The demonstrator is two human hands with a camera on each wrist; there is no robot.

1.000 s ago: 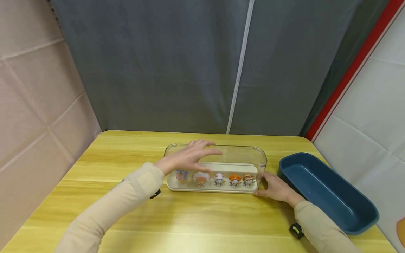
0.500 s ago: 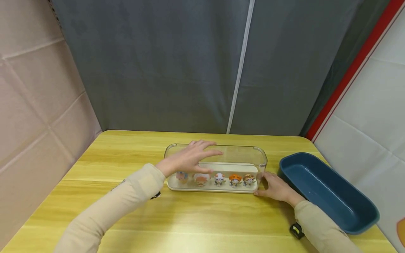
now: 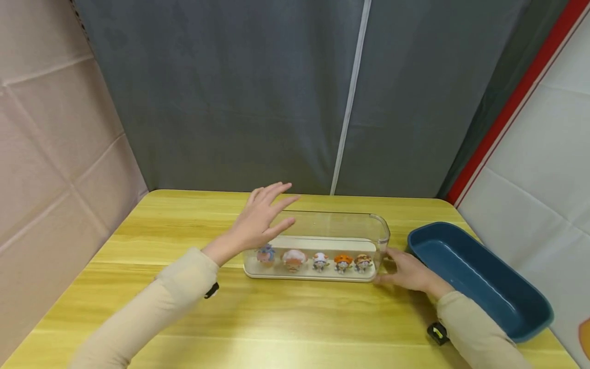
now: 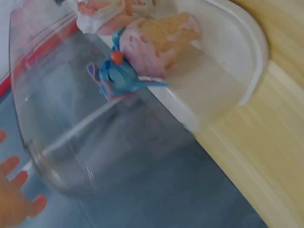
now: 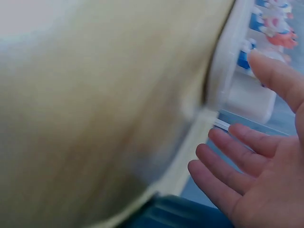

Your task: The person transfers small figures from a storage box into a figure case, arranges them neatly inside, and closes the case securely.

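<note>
On the table sits a long display case with a clear cover [image 3: 336, 224] and a white base [image 3: 313, 279]. Several small figurines stand in a row inside it, among them a blue-topped one [image 3: 265, 254] at the left and an orange-capped one [image 3: 343, 263] further right. In the left wrist view the blue figure [image 4: 118, 76] shows beside a pink ice-cream-cone shape [image 4: 161, 42]. My left hand [image 3: 259, 218] hovers with fingers spread over the case's left end, holding nothing. My right hand [image 3: 407, 271] is beside the right end; its fingers look straight and empty in the right wrist view.
A long dark blue tub [image 3: 481, 287] stands right of the case, close behind my right hand. The wooden table [image 3: 286, 328] is backed by a grey curtain [image 3: 230, 102], with pale cloth at the left and white cloth with a red stripe [image 3: 516, 102] at the right.
My left hand has lifted off the cover and moved up and left, fingers spreading. My right hand has drawn slightly right from the case's corner. The case has stayed in place.
</note>
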